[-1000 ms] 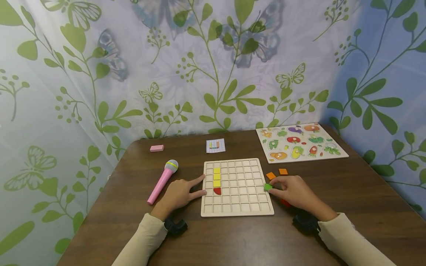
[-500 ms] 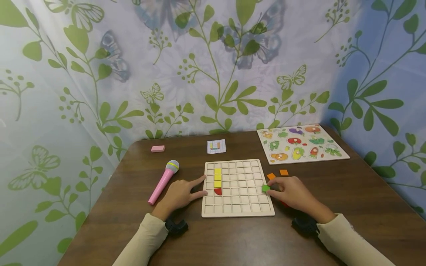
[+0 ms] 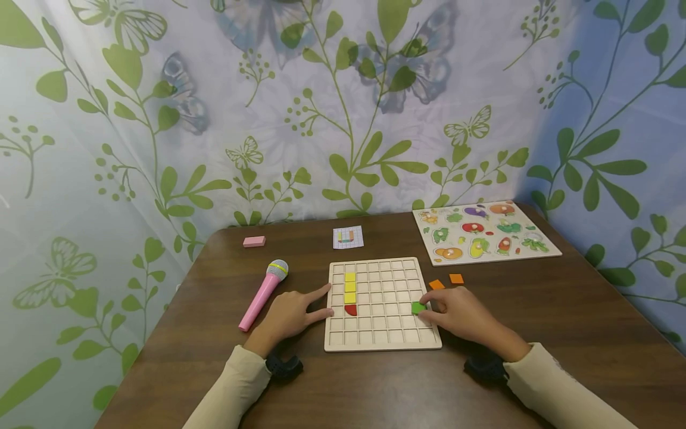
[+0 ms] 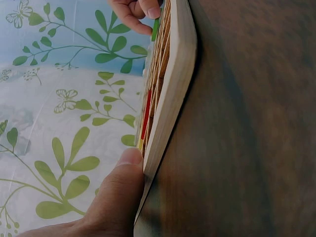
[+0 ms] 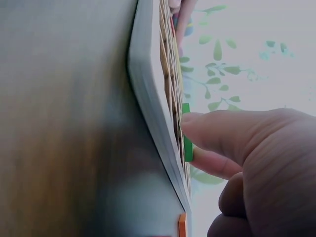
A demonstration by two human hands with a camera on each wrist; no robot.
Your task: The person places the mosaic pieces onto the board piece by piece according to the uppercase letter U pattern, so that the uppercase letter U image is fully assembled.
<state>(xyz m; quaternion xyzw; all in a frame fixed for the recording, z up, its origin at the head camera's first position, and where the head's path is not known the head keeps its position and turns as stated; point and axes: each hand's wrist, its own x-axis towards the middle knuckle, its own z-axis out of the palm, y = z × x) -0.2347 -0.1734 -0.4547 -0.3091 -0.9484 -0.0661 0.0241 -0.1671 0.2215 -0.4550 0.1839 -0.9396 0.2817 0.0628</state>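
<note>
A square wooden grid board [image 3: 383,338] lies on the table. My left hand [image 3: 287,313] rests at its left edge, with thumb and index finger extended against the rim; the left wrist view shows the thumb [image 4: 116,190] on it. Between thumb and fingertip, my right hand [image 3: 465,314] pinches a green square tile [image 3: 417,308] over the board's right columns. In the right wrist view the green tile [image 5: 188,148] is seen edge-on, close to the grid. Yellow square tiles [image 3: 350,288] form a column at the left, and a red quarter-round tile [image 3: 351,310] sits directly below them.
Two orange tiles [image 3: 456,278] lie right of the board. Behind it is a small printed pattern card [image 3: 348,237]. A vegetable puzzle board [image 3: 514,253] occupies the back right. To the left are a pink toy microphone [image 3: 259,301] and a pink block [image 3: 254,241].
My right hand has carried the green tile leftward from beyond the board's right edge to over its right columns. My left hand has stayed at the left edge.
</note>
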